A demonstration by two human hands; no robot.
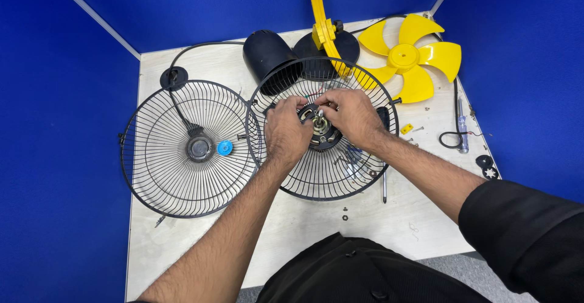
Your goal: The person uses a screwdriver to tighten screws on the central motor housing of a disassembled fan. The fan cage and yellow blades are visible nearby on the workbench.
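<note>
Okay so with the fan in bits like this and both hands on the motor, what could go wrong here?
Loose screws lie near the table edge and could roll off. The thin wires by the motor might snag or tear under the left hand and right hand. The screwdriver under the wire guard could get knocked.

- Both forearms bare, with dark hair along them.
- Black sleeve [523,230] pushed up above the right elbow.
- Black garment [359,272] across the lap, with small buttons.
</note>
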